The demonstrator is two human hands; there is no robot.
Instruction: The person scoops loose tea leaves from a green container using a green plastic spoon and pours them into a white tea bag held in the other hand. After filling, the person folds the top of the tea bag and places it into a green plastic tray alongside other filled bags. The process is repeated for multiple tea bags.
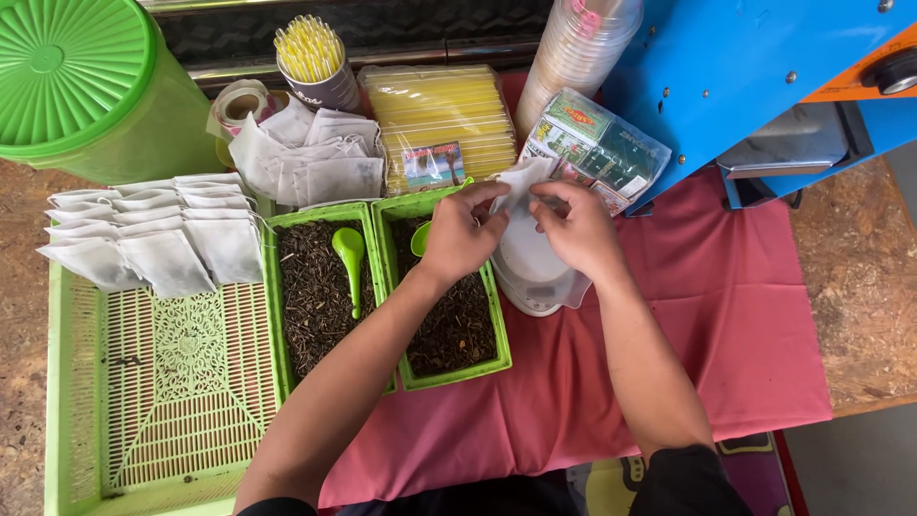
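Note:
Both hands pinch a small white filter bag [521, 182] held over a white kitchen scale [528, 270]. My left hand [463, 232] grips the bag's left edge above the right green tray of dark loose tea leaves [454, 325]. My right hand [576, 226] holds the bag's right side. A second green tray of tea leaves [310, 301] lies to the left with a green plastic spoon [350, 258] resting in it. Another green spoon [420, 239] shows partly under my left hand.
A large green slatted basket [162, 392] at left holds rows of filled white bags [158, 234]. Behind lie loose empty bags [310, 158], a green lidded container [76, 81], a cup of yellow straws [310, 57], packed yellow straws [439, 119], stacked plastic cups [578, 53], a blue machine [755, 76].

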